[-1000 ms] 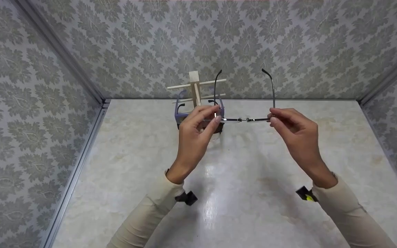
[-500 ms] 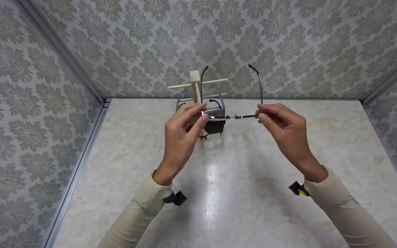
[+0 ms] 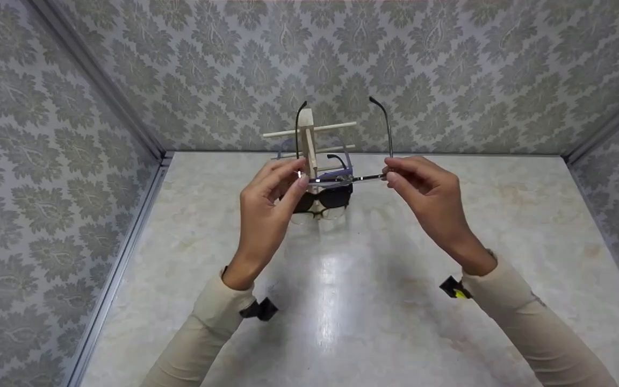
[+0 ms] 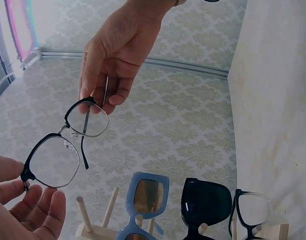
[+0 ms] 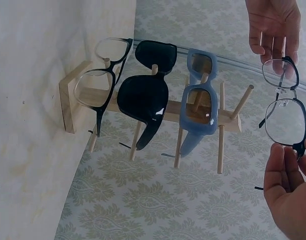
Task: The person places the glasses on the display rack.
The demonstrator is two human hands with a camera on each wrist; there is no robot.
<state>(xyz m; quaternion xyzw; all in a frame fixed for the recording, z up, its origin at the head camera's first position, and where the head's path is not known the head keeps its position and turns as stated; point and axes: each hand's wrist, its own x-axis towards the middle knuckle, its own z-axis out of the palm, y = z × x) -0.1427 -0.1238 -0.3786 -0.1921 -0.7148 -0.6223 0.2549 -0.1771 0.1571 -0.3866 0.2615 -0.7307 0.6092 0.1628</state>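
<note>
A pair of clear glasses with dark upper rims is held level, temples unfolded and pointing away toward the wall. My left hand pinches its left end between thumb and fingers. At the other end, my right hand grips the frame near the hinge in the same way. Behind and below the glasses stands a wooden eyewear rack with paired pegs. It bears blue sunglasses, black sunglasses and dark-rimmed clear glasses at the bottom. Its top pegs carry nothing.
The rack stands on a pale marbled table, close to the back edge. A patterned wall rises behind it, with another patterned panel on the left.
Both hands have moved left and slightly farther away with the glasses, which are now in front of the rack's upper part in the head view. The grip looks the same.
</note>
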